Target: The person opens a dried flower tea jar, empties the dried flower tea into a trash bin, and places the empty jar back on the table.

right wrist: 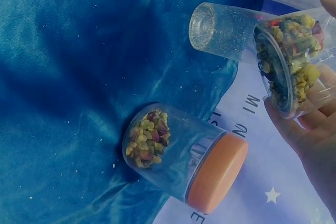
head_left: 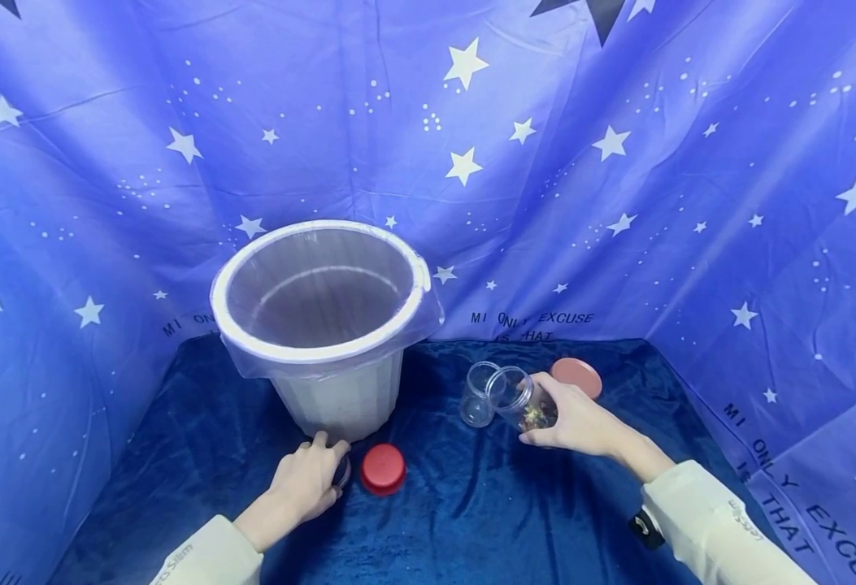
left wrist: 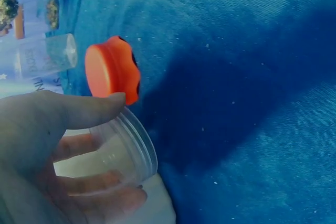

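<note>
My right hand (head_left: 570, 416) grips a clear jar (right wrist: 299, 61) part-filled with dried flower tea. That jar leans, its open mouth against or just over the mouth of a second clear jar (head_left: 477, 406) standing on the cloth. No flowers show in the standing jar. A third jar (right wrist: 173, 150), holding dried flowers under an orange-pink lid (head_left: 577, 378), stands by the right hand. My left hand (head_left: 303, 481) holds another clear jar (left wrist: 118, 150), its ringed end near the cloth. Beside it lies a red lid (head_left: 384, 469), close to the left thumb.
A white bucket (head_left: 318, 355) lined with a clear plastic bag stands at the back left, just beyond the left hand. Dark blue cloth (head_left: 457, 520) covers the surface. Blue star-printed curtains (head_left: 537, 203) enclose the back and sides.
</note>
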Demonstrator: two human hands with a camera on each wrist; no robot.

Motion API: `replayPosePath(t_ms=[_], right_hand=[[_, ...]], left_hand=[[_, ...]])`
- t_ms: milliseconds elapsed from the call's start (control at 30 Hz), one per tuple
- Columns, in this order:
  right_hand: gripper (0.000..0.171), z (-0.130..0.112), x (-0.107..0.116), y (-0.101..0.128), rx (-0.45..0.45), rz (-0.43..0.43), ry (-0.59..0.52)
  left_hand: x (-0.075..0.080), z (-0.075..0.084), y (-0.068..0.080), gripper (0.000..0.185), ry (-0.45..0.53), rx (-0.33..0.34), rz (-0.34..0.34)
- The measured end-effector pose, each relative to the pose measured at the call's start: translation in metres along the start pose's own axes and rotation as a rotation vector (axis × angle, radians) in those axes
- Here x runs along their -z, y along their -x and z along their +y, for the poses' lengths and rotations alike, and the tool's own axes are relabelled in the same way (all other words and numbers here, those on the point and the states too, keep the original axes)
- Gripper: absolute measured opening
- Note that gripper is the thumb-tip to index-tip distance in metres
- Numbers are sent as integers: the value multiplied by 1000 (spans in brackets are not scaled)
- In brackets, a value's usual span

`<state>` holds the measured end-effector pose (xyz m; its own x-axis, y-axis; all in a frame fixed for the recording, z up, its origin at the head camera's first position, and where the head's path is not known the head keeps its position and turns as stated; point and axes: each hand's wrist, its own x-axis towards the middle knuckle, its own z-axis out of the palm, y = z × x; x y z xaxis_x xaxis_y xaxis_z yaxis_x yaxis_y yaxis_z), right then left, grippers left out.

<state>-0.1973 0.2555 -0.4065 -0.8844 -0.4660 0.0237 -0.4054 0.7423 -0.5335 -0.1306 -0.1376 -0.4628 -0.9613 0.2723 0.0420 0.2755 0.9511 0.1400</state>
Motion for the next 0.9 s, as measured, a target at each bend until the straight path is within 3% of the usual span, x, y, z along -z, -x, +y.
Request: replayPosePath(t_ms=[400, 667, 900], right_hand=[[62, 1, 1, 2, -11, -2, -1], [60, 2, 1, 3, -10, 2, 1], [62, 2, 0, 4, -7, -4, 0]], left_hand=[[-18, 0, 6, 40, 25, -38, 66], [-27, 1, 6, 32, -38, -36, 1], [-31, -3, 6, 43, -41, -43, -42]])
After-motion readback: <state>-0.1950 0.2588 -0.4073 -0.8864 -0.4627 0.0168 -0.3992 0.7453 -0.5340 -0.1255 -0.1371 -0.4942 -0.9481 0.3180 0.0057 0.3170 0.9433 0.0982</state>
